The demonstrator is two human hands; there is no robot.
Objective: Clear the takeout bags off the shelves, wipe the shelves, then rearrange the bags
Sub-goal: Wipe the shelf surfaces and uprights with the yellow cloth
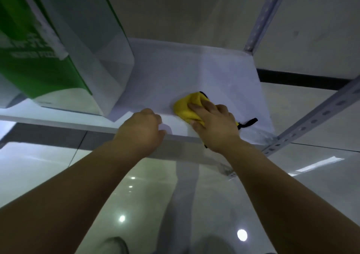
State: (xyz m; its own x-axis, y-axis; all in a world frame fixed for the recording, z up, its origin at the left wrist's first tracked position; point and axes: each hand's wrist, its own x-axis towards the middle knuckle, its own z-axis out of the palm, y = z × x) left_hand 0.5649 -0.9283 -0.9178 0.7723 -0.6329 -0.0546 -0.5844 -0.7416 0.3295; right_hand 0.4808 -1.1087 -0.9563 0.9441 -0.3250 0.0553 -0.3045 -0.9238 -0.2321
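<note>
Two hands work at a white shelf point(194, 72). The right hand point(214, 125) lies flat on a bunched yellow cloth point(187, 107), fingers extended and slightly spread, pressing it onto the shelf surface. The cloth sits under and ahead of the fingertips; its black loop point(249, 122) trails out to the right of the hand. The left hand point(140, 129), fingers curled in, rests on the shelf's front edge just left of the cloth. Well left of both hands stands a green-and-white takeout bag point(39, 58).
</note>
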